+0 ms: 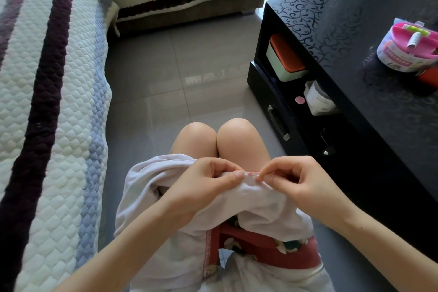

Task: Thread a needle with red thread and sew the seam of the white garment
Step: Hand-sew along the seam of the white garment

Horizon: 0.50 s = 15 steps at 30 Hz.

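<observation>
Head view, looking down into a seated person's lap. The white garment [258, 199] drapes over the thighs, its seam edge bunched up between the two hands. It looks light, soft and floppy, so it probably needs pinching close to the seam to stay taut.

The left hand [208, 180] pinches the folded edge between thumb and curled fingers. Just to its right, the right hand [298, 180] pinches a thin needle [254, 175], which lies almost level along the seam. Red thread [251, 171] shows as short stitches between the two thumbs. Both forearms angle inward, and the hands nearly meet over the lap.
</observation>
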Tool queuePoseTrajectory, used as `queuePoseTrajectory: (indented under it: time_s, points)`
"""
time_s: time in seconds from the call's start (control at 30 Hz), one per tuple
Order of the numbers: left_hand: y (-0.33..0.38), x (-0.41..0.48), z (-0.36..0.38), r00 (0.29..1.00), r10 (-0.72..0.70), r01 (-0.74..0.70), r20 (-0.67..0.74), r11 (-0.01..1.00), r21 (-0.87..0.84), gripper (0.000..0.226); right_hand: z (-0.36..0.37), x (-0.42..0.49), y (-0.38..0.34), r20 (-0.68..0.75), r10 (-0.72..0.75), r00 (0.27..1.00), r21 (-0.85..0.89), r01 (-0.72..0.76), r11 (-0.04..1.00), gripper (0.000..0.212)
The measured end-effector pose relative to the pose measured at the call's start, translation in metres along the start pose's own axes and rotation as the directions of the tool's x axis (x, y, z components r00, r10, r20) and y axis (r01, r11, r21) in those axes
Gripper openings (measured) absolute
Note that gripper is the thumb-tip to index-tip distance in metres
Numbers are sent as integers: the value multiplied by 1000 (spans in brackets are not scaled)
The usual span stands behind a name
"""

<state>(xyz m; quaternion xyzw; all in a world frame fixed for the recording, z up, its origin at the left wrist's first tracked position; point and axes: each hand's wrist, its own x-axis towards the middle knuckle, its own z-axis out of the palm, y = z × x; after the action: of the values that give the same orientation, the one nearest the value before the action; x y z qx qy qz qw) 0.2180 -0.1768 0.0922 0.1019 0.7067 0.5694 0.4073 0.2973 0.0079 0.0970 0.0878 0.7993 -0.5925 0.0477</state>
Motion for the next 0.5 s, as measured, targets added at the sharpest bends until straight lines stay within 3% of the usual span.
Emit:
queuePoseTrajectory:
  time_s: [0.17, 0.3, 0.5]
  points:
    - [0, 1, -4, 993, -9, 31, 116, 982, -187, 13, 2, 0, -2, 59, 56, 997, 134, -64, 989, 25]
    - [-1, 0, -1, 990, 3, 28, 143, 976, -214, 11, 8, 1, -2, 108, 29, 994, 177, -48, 983, 20]
    - [-1, 3, -1, 995, 3, 21, 103, 971, -240, 9, 1, 0, 7, 95, 1, 995, -4, -1, 1000, 9]
